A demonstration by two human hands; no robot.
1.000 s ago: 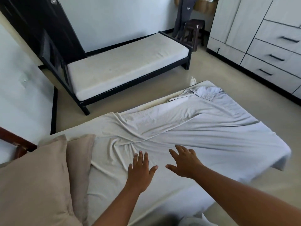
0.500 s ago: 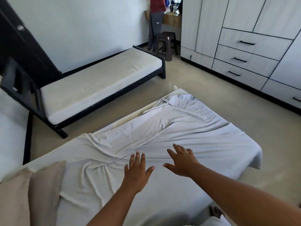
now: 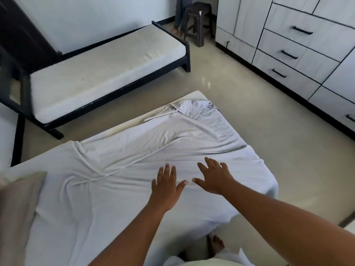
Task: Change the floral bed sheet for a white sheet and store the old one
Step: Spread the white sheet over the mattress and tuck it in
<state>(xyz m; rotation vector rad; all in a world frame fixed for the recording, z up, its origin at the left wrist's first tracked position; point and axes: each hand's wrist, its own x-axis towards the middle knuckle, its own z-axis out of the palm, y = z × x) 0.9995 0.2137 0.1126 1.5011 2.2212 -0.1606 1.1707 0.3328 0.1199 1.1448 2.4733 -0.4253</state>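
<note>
A white sheet (image 3: 119,181) lies wrinkled over a low mattress (image 3: 194,96), with long folds running across its left half. The far corner of the sheet (image 3: 192,109) is folded back, so a strip of bare mattress shows there. My left hand (image 3: 166,186) rests flat on the sheet near the bed's right end, fingers spread. Just to its right, my right hand (image 3: 215,177) also lies palm down on the cloth with fingers apart. Neither hand holds anything. No floral sheet is in view.
Two beige pillows (image 3: 17,212) lie at the left end of the bed. A black-framed daybed (image 3: 99,60) stands beyond the floor gap. A white drawer unit (image 3: 299,47) lines the right wall. A dark stool (image 3: 198,20) and another person's legs (image 3: 178,18) are at the back.
The view has swung right and down, so the pillows slid toward the left edge. Both hands stayed flat on the sheet and shifted slightly toward the bed's right end.
</note>
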